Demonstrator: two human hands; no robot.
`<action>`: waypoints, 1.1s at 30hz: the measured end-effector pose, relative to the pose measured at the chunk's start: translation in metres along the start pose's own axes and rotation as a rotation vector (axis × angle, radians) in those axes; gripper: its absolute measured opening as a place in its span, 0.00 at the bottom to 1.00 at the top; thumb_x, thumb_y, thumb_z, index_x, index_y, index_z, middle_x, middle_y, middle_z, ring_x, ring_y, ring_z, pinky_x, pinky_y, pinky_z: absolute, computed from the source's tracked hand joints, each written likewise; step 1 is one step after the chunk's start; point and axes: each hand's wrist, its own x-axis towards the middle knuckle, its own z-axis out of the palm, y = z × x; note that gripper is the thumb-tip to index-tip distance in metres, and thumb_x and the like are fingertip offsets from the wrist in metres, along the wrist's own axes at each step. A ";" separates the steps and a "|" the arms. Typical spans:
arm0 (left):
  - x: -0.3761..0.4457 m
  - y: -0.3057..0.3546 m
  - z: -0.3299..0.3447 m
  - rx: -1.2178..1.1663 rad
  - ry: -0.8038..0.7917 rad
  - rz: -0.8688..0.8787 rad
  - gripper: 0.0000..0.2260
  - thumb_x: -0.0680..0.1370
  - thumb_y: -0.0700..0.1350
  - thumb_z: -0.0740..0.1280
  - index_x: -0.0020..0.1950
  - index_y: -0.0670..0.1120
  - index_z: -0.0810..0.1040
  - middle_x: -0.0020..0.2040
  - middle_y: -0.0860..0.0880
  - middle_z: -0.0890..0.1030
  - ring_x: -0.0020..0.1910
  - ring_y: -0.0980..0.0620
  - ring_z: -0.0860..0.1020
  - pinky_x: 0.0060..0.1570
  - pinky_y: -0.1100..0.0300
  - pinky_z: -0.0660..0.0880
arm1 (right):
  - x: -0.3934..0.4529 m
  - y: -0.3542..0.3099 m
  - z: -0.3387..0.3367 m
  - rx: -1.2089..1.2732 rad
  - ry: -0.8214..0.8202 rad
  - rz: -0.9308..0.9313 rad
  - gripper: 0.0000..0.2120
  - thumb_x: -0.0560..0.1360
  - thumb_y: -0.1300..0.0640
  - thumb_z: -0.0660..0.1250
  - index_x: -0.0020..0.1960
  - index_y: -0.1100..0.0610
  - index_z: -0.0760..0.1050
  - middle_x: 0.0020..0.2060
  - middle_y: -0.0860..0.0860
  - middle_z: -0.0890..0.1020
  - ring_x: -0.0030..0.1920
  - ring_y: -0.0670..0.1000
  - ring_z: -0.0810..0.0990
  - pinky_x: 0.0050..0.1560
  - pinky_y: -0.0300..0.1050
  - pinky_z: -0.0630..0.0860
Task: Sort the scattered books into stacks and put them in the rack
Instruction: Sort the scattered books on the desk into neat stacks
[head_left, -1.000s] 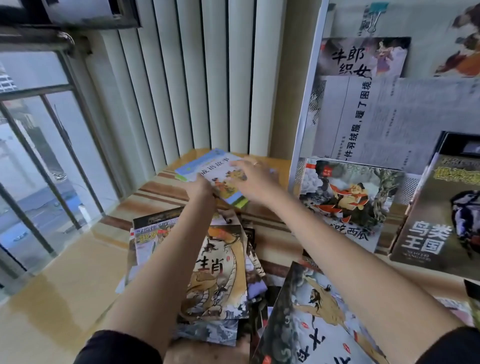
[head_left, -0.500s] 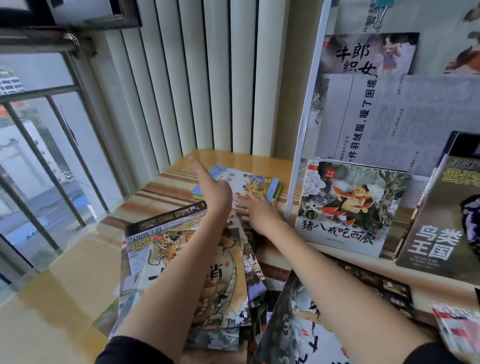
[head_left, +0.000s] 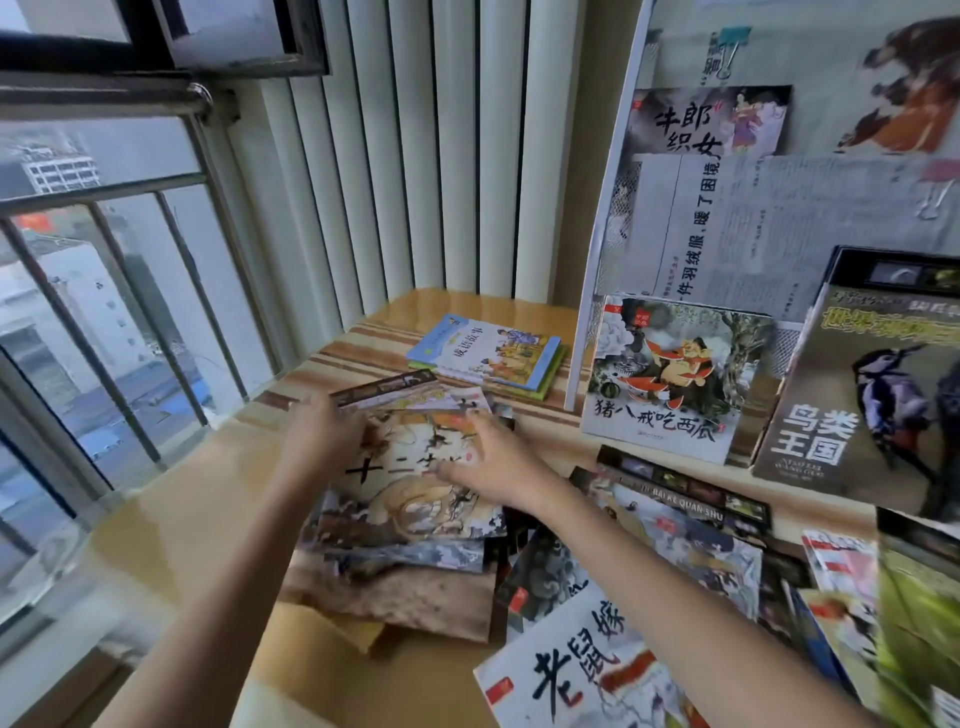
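**Books under both hands on the counter**

Books lie in a loose heap (head_left: 410, 499) on the wooden counter (head_left: 171, 525), and both hands are on its top cover. The left hand (head_left: 324, 434) rests at the cover's left edge; it is blurred, so I cannot tell whether its fingers curl round the edge or lie flat. The right hand (head_left: 496, 460) lies on the right part of the same cover, fingers spread and fairly straight. That top book (head_left: 415, 467) is a thin, glossy picture book in tan and grey with bold black brush characters. Beneath it are more thin covers, askew, their corners fanning out.

Beyond the hands, near the far end of the counter, a small neat stack (head_left: 488, 356) of blue- and green-edged paperbacks lies flat. To the right stands the rack (head_left: 608, 260), white-framed with mesh backing, holding a picture book with an orange figure (head_left: 670, 379) and a bird book (head_left: 857, 405), both leaning upright. More glossy books (head_left: 670, 519) lie scattered in front of it.
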 end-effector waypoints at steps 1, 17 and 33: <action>-0.008 -0.005 0.000 0.033 0.001 0.028 0.18 0.77 0.47 0.61 0.58 0.35 0.73 0.58 0.33 0.75 0.60 0.35 0.72 0.60 0.45 0.70 | -0.001 0.001 0.000 0.096 0.042 0.037 0.48 0.71 0.37 0.67 0.77 0.53 0.43 0.77 0.52 0.46 0.76 0.54 0.49 0.73 0.51 0.53; -0.072 0.025 -0.002 -0.465 -0.278 0.168 0.22 0.76 0.43 0.68 0.68 0.45 0.66 0.55 0.44 0.77 0.47 0.49 0.77 0.42 0.58 0.77 | -0.034 0.008 -0.011 0.539 0.644 -0.051 0.29 0.73 0.69 0.66 0.69 0.54 0.61 0.70 0.53 0.68 0.64 0.55 0.73 0.42 0.38 0.76; -0.123 0.080 -0.005 -0.585 -1.063 0.340 0.27 0.74 0.66 0.62 0.61 0.47 0.77 0.55 0.44 0.83 0.53 0.46 0.82 0.49 0.54 0.80 | -0.082 0.086 -0.068 1.078 0.671 0.379 0.33 0.69 0.73 0.64 0.72 0.58 0.64 0.66 0.52 0.72 0.61 0.51 0.69 0.56 0.48 0.61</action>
